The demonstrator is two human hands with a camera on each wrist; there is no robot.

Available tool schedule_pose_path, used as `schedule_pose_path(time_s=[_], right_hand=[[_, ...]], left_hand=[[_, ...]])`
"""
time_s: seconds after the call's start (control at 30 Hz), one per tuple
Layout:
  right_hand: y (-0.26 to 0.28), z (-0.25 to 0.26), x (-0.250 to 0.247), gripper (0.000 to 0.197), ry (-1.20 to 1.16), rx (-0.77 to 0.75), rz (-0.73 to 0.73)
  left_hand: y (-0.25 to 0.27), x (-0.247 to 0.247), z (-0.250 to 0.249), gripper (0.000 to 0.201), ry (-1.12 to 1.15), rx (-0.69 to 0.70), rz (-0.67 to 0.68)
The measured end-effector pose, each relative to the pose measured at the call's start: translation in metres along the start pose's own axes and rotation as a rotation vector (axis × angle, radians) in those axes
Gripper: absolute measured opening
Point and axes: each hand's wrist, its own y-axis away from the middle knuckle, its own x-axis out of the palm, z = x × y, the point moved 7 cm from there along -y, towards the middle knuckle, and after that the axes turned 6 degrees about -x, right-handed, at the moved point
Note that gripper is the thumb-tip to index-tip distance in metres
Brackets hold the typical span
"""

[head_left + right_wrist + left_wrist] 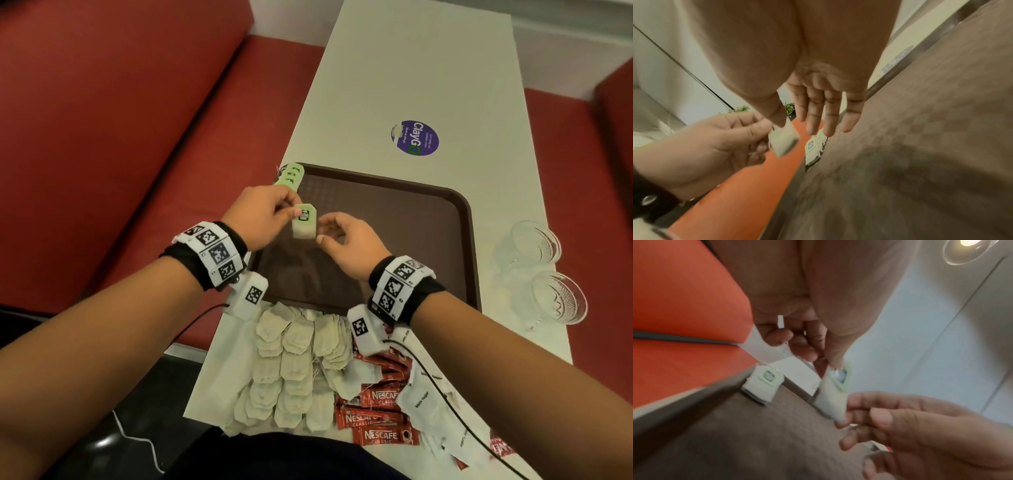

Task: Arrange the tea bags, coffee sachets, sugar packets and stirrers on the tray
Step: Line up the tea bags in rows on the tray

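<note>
One light, limp tea bag (304,221) hangs pinched at its tag by the left hand (260,216), right hand (346,240) released at 3 o'clock.

Green-tagged tea bag (304,221) upright above brown tray (428,219); maybe 3 stacked (291,175) at corner.

place: cafeteria or canteen | evidence: red booth seats (113,120), white table (411,78), brown serving tray (428,212)
</note>
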Motion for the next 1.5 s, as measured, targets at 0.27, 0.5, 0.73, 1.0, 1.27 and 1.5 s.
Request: schedule_pose_path(time_s=[0.27, 0.5, 0.73, 1.0, 1.27, 1.5], right_hand=[[-0.082, -0.002, -0.008, 0.051, 0.277, 0.127, 0.173], [-0.111, -0.001, 0.013, 0.058, 0.273, 0.17, 0.25], [-0.129, -0.006, 0.029, 0.061, 0.196, 0.168, 0.248], [-0.145, -0.008, 0.032, 0.071, 0.212, 0.16, 0.254], [-0.139, -0.012, 0.027, 0.07, 0.234, 0.123, 0.251], [-0.109, -0.008, 0.006, 0.051, 0.368, 0.056, 0.237]], left_hand=[[-0.058, -0.007, 0.06, 0.011, -0.204, -0.318, -0.047], [-0.071, -0.002, 0.067, 0.015, -0.262, -0.384, -0.055], [-0.075, 0.005, 0.066, 0.049, -0.379, -0.317, -0.008], [-0.079, 0.003, 0.06, 0.048, -0.406, -0.29, 0.017], [-0.075, 0.003, 0.05, 0.029, -0.352, -0.219, 0.029], [-0.066, 0.015, 0.046, 0.036, -0.519, -0.173, 0.166]])
